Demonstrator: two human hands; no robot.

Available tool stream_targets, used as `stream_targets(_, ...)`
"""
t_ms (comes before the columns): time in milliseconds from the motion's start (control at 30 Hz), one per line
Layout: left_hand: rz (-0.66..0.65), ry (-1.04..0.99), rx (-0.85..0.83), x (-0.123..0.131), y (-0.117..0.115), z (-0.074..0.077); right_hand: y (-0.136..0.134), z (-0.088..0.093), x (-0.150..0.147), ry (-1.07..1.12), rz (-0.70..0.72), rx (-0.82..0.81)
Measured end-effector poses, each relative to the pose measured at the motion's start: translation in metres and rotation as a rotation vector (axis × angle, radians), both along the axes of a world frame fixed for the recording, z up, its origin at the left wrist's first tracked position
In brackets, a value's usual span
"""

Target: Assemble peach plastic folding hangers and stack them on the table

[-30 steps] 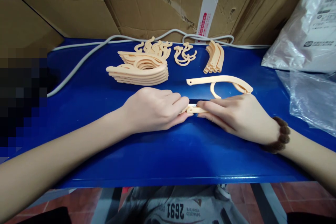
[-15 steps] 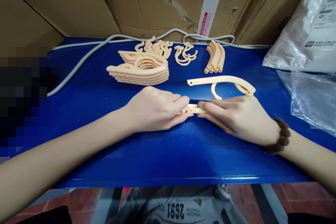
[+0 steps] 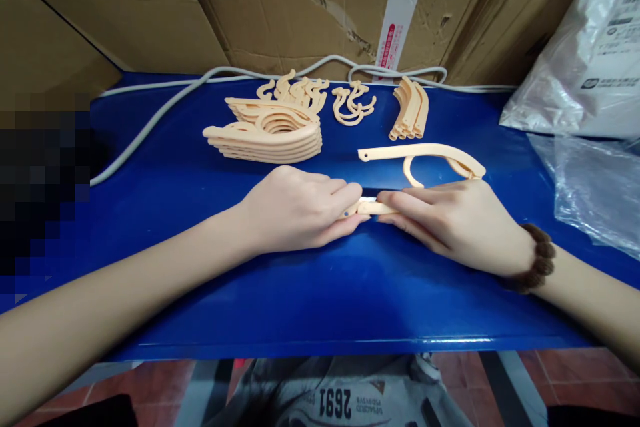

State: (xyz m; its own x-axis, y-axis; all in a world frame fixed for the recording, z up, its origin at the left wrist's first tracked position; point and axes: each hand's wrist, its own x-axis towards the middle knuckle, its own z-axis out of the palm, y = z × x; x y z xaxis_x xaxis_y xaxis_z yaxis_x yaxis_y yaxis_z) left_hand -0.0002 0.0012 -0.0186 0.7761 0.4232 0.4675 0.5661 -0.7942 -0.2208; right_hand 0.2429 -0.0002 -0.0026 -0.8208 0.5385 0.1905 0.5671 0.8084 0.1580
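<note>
Near the middle of the blue table, my left hand (image 3: 305,210) pinches the left end of a small cream plastic piece (image 3: 373,209). My right hand (image 3: 440,223), with a brown band at its wrist, grips the right end of the same piece. Most of the piece is hidden by my fingers. A curved cream arm with a hook-like part (image 3: 425,152) lies just beyond my right hand, its lower right portion partly covered by the hand. Behind my left hand is a stack of cream hanger-shaped pieces (image 3: 270,140).
Small cream hooks (image 3: 300,92) and more hooks (image 3: 354,104) lie behind, beside curved cream strips (image 3: 411,110). A white cable (image 3: 155,123) runs along the back, before cardboard boxes (image 3: 300,13). Clear plastic bags (image 3: 575,73) lie at the right. The blue table's (image 3: 320,307) edge is near my body.
Both hands keep their grip on the piece and have barely moved. The curved arm beyond my right hand has shifted very slightly.
</note>
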Motion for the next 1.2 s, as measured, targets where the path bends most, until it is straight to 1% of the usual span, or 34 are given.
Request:
stream_targets(333,-0.017,0.014,0.002,-0.001,0.000,0.001,0.002,-0.001,0.000,0.033,0.041,-0.007)
stream_targets(567,0.052,0.021,-0.006,0.002,-0.002,0.002,0.004,-0.001,-0.001,0.019,0.007,-0.038)
stream_targets(700,0.096,0.031,-0.033,0.003,-0.003,0.002,0.004,-0.003,-0.001,0.060,0.022,0.002)
stream_targets(867,0.102,0.015,-0.046,0.001,-0.001,0.002,0.004,0.001,0.001,0.133,0.026,0.075)
stream_targets(967,0.129,0.003,-0.047,0.000,-0.001,0.001,0.006,0.006,0.002,0.174,0.002,0.142)
stream_targets(1067,0.170,-0.025,-0.045,-0.001,0.000,0.001,0.011,0.011,0.005,0.229,-0.053,0.204)
stream_targets(1200,0.190,-0.024,-0.052,-0.001,0.000,0.001,0.019,0.014,0.009,0.291,-0.157,0.207)
